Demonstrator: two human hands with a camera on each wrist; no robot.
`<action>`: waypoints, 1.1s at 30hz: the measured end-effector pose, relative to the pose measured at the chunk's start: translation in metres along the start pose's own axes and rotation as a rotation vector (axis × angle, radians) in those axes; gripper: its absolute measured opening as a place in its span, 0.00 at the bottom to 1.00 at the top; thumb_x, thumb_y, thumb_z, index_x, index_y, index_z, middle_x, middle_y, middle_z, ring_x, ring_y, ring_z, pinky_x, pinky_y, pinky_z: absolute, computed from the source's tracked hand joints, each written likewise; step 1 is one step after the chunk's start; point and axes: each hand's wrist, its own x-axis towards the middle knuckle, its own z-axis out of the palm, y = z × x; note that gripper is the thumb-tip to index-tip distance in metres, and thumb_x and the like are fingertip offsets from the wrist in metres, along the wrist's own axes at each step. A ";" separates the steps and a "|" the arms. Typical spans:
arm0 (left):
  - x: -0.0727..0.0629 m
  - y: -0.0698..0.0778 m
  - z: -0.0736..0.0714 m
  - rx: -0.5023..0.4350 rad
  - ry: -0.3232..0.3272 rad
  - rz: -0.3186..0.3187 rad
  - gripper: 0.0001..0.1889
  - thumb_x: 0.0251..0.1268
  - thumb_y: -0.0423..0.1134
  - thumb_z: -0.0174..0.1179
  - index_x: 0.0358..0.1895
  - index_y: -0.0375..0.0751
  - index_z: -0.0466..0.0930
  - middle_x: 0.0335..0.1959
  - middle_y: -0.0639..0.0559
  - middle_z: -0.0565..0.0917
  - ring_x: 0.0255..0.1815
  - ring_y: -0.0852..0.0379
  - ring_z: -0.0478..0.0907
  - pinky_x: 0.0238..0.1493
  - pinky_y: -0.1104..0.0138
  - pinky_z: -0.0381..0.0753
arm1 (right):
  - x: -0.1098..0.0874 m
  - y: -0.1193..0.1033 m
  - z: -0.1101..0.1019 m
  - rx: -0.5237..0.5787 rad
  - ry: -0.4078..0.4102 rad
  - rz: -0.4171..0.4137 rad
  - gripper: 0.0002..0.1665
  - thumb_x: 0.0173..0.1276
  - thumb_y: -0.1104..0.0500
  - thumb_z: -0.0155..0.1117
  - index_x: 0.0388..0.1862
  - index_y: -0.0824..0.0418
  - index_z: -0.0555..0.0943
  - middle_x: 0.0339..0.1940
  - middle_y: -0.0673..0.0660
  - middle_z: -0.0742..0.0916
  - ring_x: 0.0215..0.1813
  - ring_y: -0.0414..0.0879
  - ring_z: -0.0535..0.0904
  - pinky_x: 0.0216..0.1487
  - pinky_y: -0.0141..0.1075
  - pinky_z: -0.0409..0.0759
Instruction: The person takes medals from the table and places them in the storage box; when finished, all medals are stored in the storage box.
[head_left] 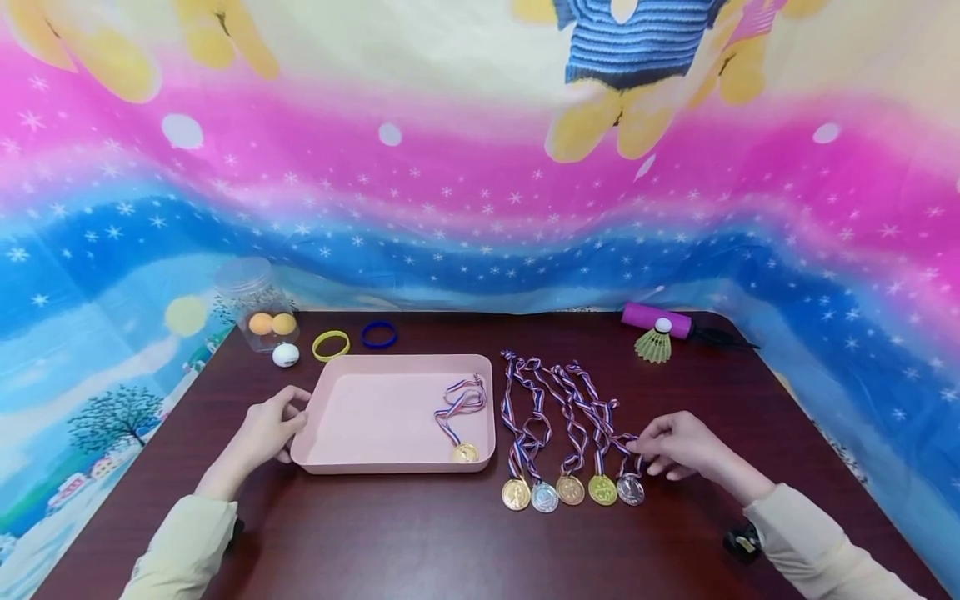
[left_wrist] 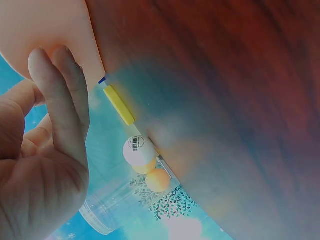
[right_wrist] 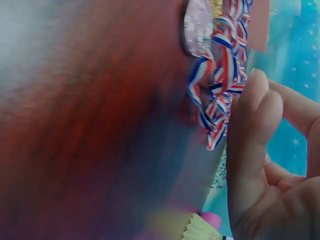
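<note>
My right hand is beside the row of medals, its thumb and forefinger pinching the striped ribbon of the rightmost silver medal. That medal lies on the table. To its left are a gold medal, a bronze-toned medal, another silver medal and another gold medal, their red, white and blue ribbons stretched away behind them. My left hand rests with relaxed fingers against the left side of a pink tray. Inside the tray, at its right, lies one gold medal with its ribbon.
Behind the tray are a yellow wristband and a blue wristband. A clear jar with orange balls and a white ball stand back left. Back right are a shuttlecock and a purple cylinder with a black end.
</note>
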 end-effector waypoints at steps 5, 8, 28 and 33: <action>0.001 0.000 -0.001 0.001 0.003 0.006 0.17 0.70 0.32 0.50 0.59 0.31 0.65 0.34 0.38 0.82 0.17 0.57 0.78 0.15 0.62 0.82 | -0.007 0.004 0.011 -0.063 0.092 0.049 0.33 0.52 0.45 0.75 0.40 0.69 0.70 0.26 0.56 0.84 0.19 0.45 0.81 0.18 0.37 0.81; 0.002 0.000 -0.003 0.002 0.002 0.010 0.17 0.70 0.32 0.50 0.59 0.31 0.65 0.34 0.38 0.81 0.17 0.57 0.78 0.15 0.62 0.82 | -0.008 0.004 0.019 -0.113 0.117 0.057 0.38 0.50 0.44 0.76 0.41 0.69 0.67 0.28 0.57 0.83 0.18 0.46 0.82 0.18 0.39 0.82; 0.001 0.002 0.000 0.001 -0.003 -0.009 0.17 0.71 0.32 0.49 0.59 0.32 0.65 0.34 0.39 0.81 0.18 0.57 0.77 0.16 0.62 0.82 | -0.006 0.007 0.034 -0.174 0.196 -0.041 0.11 0.53 0.63 0.72 0.26 0.64 0.76 0.16 0.50 0.83 0.17 0.42 0.79 0.15 0.36 0.80; 0.001 0.000 0.000 0.002 -0.004 -0.004 0.17 0.70 0.32 0.49 0.59 0.32 0.65 0.34 0.38 0.81 0.18 0.57 0.77 0.16 0.62 0.82 | -0.007 0.008 0.034 -0.177 0.201 -0.057 0.07 0.56 0.63 0.69 0.26 0.64 0.79 0.18 0.51 0.84 0.18 0.42 0.80 0.16 0.36 0.81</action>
